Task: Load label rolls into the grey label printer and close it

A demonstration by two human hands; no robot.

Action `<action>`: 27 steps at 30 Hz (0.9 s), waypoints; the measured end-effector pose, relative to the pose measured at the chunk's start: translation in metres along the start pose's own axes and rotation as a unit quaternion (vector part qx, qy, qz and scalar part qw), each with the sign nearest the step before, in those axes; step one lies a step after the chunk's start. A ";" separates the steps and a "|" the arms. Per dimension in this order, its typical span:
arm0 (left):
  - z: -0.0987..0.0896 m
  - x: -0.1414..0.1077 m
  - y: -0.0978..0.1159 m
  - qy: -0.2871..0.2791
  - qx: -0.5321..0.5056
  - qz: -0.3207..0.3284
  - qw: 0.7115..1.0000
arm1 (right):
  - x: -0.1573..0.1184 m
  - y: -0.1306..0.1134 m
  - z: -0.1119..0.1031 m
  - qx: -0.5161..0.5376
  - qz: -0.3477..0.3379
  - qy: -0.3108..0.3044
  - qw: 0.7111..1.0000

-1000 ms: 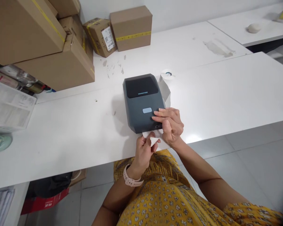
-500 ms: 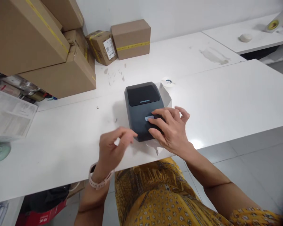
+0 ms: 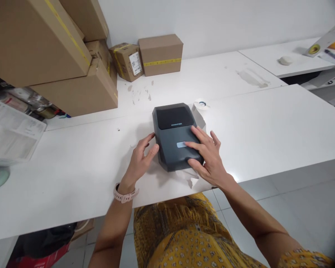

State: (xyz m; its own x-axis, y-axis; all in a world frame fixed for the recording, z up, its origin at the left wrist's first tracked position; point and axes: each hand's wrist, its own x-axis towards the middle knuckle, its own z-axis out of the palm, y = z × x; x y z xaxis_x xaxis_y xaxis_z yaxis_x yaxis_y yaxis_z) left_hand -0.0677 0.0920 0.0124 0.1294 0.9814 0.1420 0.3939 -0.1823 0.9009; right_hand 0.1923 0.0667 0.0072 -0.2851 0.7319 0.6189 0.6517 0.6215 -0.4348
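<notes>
A dark grey label printer (image 3: 170, 136) with a black window and a light blue button (image 3: 181, 144) sits on the white table. My right hand (image 3: 208, 154) rests over its right side, fingers spread, with a fingertip on the button. At the printer's left side, my left hand (image 3: 141, 160) has its thumb and fingers apart, their tips at the side wall. White paper (image 3: 199, 115) sticks out from under the printer on the right and at the front. Behind it lies a white roll (image 3: 202, 104).
Cardboard boxes (image 3: 78, 85) are stacked at the left, and two smaller boxes (image 3: 162, 56) stand by the wall. A white printed package (image 3: 13, 130) is at the far left. On the right-hand table lie a round white object (image 3: 285, 60) and a pen (image 3: 331, 54).
My left hand has moved up from the printer's front left corner to its left side, and its fingers have opened. My right hand stays at the button. The view has shifted slightly.
</notes>
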 end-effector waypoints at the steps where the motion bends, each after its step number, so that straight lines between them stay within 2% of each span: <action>1: 0.000 0.000 -0.001 -0.008 -0.021 -0.001 1.000 | -0.006 0.001 0.000 0.016 0.018 0.014 1.000; 5: 0.001 0.001 -0.004 -0.008 -0.083 0.026 0.996 | -0.017 0.002 -0.006 0.086 0.068 0.044 0.993; 8: 0.006 0.002 -0.008 -0.006 -0.116 0.032 0.993 | -0.003 0.003 -0.016 0.087 0.044 0.036 0.995; 12: 0.018 0.001 -0.013 0.006 -0.103 0.035 0.994 | 0.051 0.008 -0.029 0.028 -0.024 0.042 0.998; 17: 0.030 -0.001 -0.019 0.032 0.055 0.100 0.993 | 0.136 0.021 -0.031 0.061 -0.070 0.096 0.991; 23: 0.028 0.000 -0.021 0.022 0.132 0.132 0.982 | 0.218 0.053 -0.013 0.052 -0.051 0.153 0.986; 27: 0.026 0.002 -0.022 0.015 0.169 0.160 0.972 | 0.261 0.078 0.002 0.060 0.005 0.171 0.983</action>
State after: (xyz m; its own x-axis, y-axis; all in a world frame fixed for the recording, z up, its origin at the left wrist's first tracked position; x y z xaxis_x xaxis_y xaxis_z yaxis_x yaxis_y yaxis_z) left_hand -0.0530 0.0967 -0.0180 0.2696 0.8717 0.4092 0.6150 -0.4829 0.6234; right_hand 0.1675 0.3071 0.1338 -0.0115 0.6143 0.7890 0.5605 0.6574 -0.5037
